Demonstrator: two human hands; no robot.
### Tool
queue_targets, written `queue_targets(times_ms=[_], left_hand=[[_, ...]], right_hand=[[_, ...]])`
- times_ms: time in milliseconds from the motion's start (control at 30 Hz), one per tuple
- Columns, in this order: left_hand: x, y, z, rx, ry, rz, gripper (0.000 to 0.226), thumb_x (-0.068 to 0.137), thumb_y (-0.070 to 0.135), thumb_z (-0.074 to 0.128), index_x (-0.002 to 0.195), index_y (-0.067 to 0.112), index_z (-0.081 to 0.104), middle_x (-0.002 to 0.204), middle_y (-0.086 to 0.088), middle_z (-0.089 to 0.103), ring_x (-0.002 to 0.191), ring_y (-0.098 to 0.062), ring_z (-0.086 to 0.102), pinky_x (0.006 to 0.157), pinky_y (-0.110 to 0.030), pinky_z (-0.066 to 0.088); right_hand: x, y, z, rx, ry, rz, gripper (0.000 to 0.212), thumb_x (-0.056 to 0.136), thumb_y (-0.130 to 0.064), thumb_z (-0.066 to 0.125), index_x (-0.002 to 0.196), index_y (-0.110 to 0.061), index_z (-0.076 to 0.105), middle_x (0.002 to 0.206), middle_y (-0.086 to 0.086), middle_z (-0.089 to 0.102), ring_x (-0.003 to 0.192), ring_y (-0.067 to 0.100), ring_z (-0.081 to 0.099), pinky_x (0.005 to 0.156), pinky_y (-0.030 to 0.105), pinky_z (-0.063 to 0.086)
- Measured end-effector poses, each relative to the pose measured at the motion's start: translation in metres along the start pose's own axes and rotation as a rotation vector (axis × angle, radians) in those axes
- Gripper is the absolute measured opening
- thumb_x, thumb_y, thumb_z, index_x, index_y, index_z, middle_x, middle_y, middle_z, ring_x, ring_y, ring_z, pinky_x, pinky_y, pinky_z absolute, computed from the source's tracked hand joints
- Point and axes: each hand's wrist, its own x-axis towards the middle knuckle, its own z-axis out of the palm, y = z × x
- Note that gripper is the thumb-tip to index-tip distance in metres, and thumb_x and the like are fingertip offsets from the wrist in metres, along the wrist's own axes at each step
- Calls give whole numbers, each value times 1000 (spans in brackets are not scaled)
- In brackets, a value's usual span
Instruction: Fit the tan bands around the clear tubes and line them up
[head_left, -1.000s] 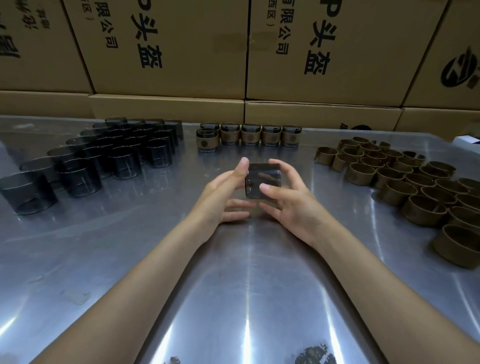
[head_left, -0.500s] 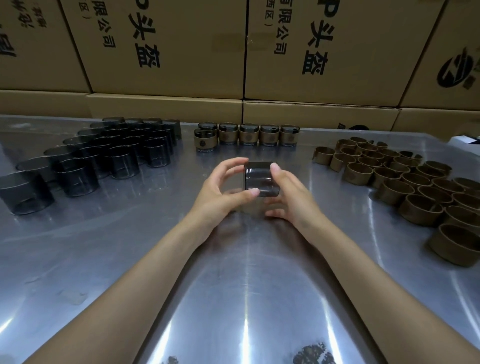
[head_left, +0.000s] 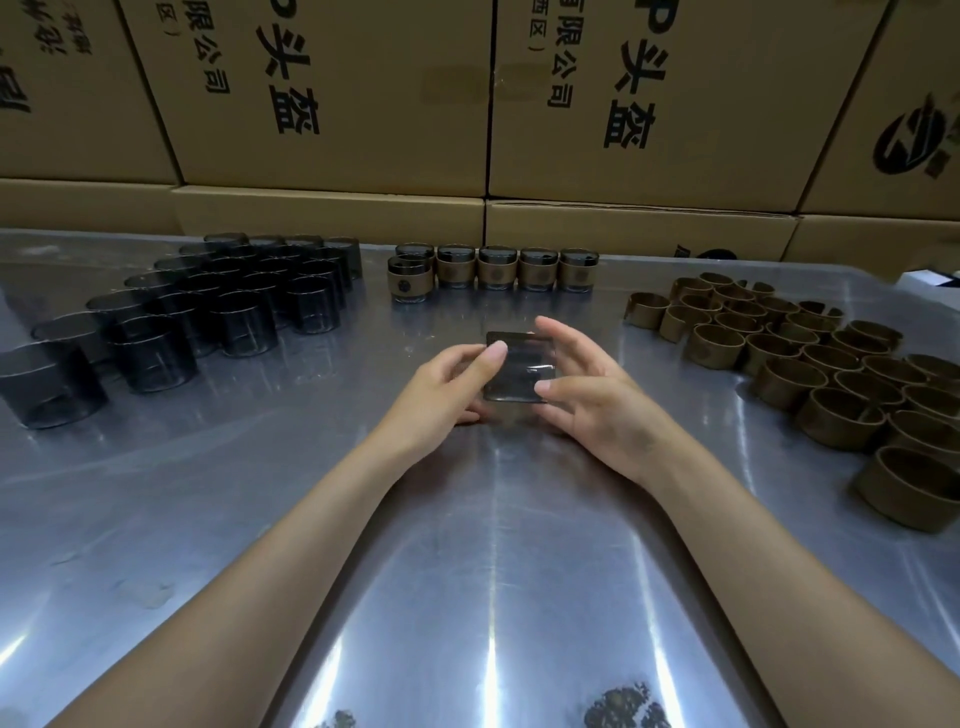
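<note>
Hands meet at the table's middle in the head view: the left hand (head_left: 447, 384) and right hand (head_left: 597, 395) pinch one clear tube (head_left: 517, 366) between fingertips, held on its side just above the steel table (head_left: 493, 571). It carries no band yet. To do this well, I judge one hand should keep the tube steady while the other fetches a tan band (head_left: 717, 345) from the pile at right. Bare tubes (head_left: 244, 327) crowd the left, finished ones (head_left: 498, 270) line the far edge; open room lies near.
</note>
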Motion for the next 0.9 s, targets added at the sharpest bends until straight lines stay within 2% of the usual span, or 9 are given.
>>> queue_targets(times_ms=[133, 200, 333, 400, 467, 567, 633, 800, 900], left_hand=[[-5, -3, -2, -48, -6, 189, 44, 79, 13, 77, 116, 26, 57, 116, 0, 66, 108, -16, 64, 78, -22, 55], [-7, -1, 0, -18, -15, 274, 51, 76, -1, 77, 115, 24, 54, 118, -1, 63, 111, -18, 63, 82, -20, 53], [-8, 2, 4, 59, -7, 382, 60, 74, -10, 75, 112, 28, 49, 122, 5, 56, 119, -11, 56, 96, -21, 48], [-9, 1, 6, 108, 4, 424, 62, 74, -10, 74, 113, 30, 47, 122, 10, 53, 119, -8, 55, 96, -15, 43], [-8, 0, 6, 159, 2, 439, 65, 74, -8, 73, 118, 32, 45, 126, 9, 51, 121, -9, 53, 96, -11, 39], [-5, -4, 5, 252, -25, 384, 79, 74, 3, 80, 135, 31, 38, 138, 5, 44, 129, -6, 45, 99, -5, 32], [-4, -7, 5, 279, -15, 316, 86, 74, 16, 82, 144, 28, 34, 142, 6, 40, 130, -5, 43, 98, -4, 31], [-1, -9, 5, 302, 54, 254, 73, 80, 38, 75, 144, 24, 42, 136, 10, 53, 124, -2, 50, 101, -18, 39], [-1, -9, 6, 296, 42, 288, 54, 81, 32, 75, 131, 25, 55, 120, 15, 64, 113, 3, 57, 92, -11, 42]], right_hand=[[5, 1, 2, -68, 73, 69, 78, 72, -31, 78, 141, -22, 43, 123, 0, 65, 106, 15, 66, 93, 34, 51], [7, 1, 4, -99, 89, 100, 73, 74, -48, 66, 138, -19, 47, 118, 0, 68, 100, 14, 67, 86, 31, 51], [9, 2, 5, -145, 132, 111, 55, 89, -57, 51, 130, -21, 53, 122, 2, 67, 104, 18, 68, 83, 32, 54], [8, 2, 8, -158, 158, 104, 47, 88, -54, 53, 123, -22, 56, 114, 1, 69, 91, 17, 72, 70, 26, 56], [6, 1, 9, -148, 152, 103, 43, 85, -46, 60, 120, -20, 58, 109, 2, 69, 87, 17, 73, 68, 24, 56], [5, 1, 2, -37, 118, 56, 54, 81, -24, 66, 132, -15, 53, 125, 8, 65, 109, 25, 66, 93, 36, 54], [2, -1, -2, 69, 90, 8, 60, 78, -7, 64, 136, -18, 51, 129, 8, 62, 114, 25, 64, 93, 35, 53], [-1, -2, -5, 160, 15, 23, 72, 71, 5, 60, 137, -22, 48, 111, 2, 72, 110, 23, 66, 97, 33, 50], [-1, -3, -1, 152, 41, 22, 65, 79, 11, 54, 137, -17, 47, 113, 2, 71, 106, 22, 67, 93, 31, 52]])
